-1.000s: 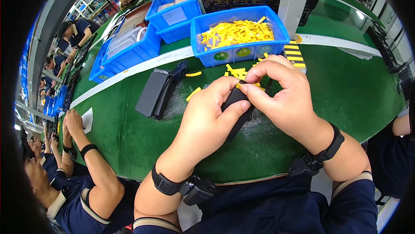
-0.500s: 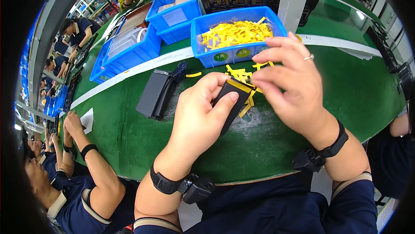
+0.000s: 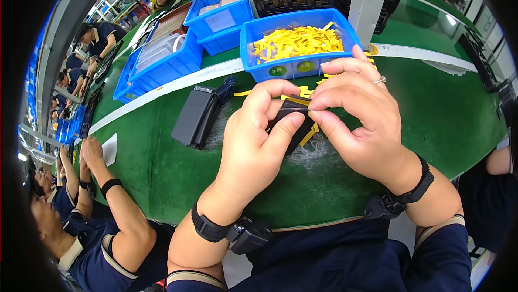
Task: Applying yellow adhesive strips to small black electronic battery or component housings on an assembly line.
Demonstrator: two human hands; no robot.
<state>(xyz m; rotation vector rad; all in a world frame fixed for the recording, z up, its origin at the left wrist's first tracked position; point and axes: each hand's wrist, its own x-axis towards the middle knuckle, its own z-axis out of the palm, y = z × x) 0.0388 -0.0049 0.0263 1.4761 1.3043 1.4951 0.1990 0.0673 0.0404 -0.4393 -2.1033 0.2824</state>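
My left hand (image 3: 258, 143) and my right hand (image 3: 359, 122) meet over the green table and together grip a small black block-shaped part (image 3: 294, 121). A yellow strip (image 3: 308, 135) sticks out under the part; my right fingertips pinch at its top edge. More yellow strips (image 3: 302, 91) lie on the mat just behind my hands. A blue bin (image 3: 295, 65) full of yellow strips stands right behind them.
A stack of black parts (image 3: 195, 116) lies left of my hands on the green mat (image 3: 178, 178). Two more blue bins (image 3: 170, 57) stand at the back left. A person's forearms (image 3: 102, 184) rest on the table's left edge; other people work further along.
My hands have drawn closer together and nearer to me, with the black part still between them. The right fingers, spread half a second ago, now pinch the part's top edge.
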